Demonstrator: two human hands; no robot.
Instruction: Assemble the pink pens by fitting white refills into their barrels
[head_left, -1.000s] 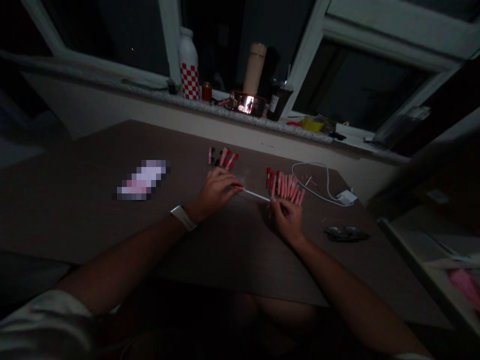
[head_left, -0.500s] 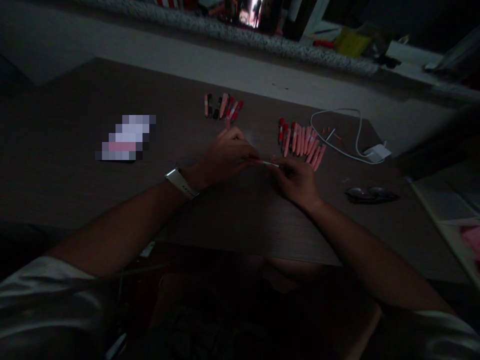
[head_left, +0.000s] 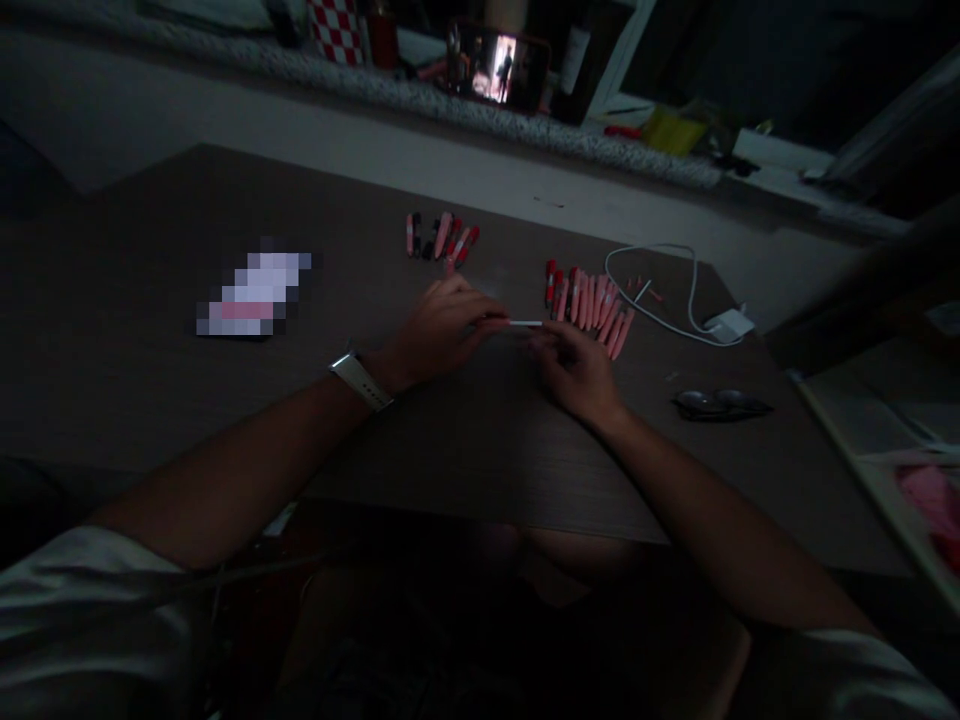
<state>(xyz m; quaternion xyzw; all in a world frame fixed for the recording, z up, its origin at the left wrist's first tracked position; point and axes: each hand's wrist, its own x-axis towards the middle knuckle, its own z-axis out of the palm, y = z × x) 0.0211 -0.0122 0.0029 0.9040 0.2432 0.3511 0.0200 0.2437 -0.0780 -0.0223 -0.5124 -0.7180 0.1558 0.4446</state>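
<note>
My left hand (head_left: 442, 332) and my right hand (head_left: 574, 370) meet over the middle of a dark wooden table (head_left: 150, 380). Between their fingertips runs a thin white stick (head_left: 525, 323); both hands pinch it, one at each end. A watch with a pale strap sits on my left wrist. Just beyond my right hand lies a row of several pink and red pens (head_left: 589, 300). A smaller group of pink, red and dark pens (head_left: 441, 237) lies beyond my left hand.
A white cable and charger block (head_left: 724, 323) lie at the right, with a few small loose pieces inside its loop. Dark glasses (head_left: 720, 404) rest near the right edge. A lit phone (head_left: 495, 68) and bottles stand on the stone sill.
The view dropped from the window toward the table, then rose slightly. My hands have drawn closer together, so less of the white stick shows between them.
</note>
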